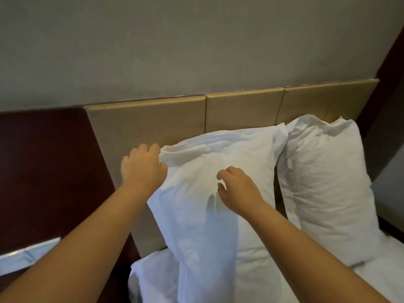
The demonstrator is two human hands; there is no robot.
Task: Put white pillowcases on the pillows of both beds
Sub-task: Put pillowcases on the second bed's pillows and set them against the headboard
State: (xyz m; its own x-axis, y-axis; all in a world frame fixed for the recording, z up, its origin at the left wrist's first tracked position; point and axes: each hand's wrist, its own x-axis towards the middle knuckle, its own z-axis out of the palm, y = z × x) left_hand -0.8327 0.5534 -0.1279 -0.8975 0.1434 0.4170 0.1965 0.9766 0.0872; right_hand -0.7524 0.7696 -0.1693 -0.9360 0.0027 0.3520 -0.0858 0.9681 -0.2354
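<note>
Left hand (142, 169), right hand (237, 190) at pillow (196, 226) top

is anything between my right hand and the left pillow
Nothing visible. The right hand hangs just in front of the left pillow, fingers loosely curled, only bare white fabric beneath it. The left hand grips that pillow's top left corner, off to the side.

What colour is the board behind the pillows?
The headboard is tan, a light beige, in padded panels. The head view shows it.
</note>
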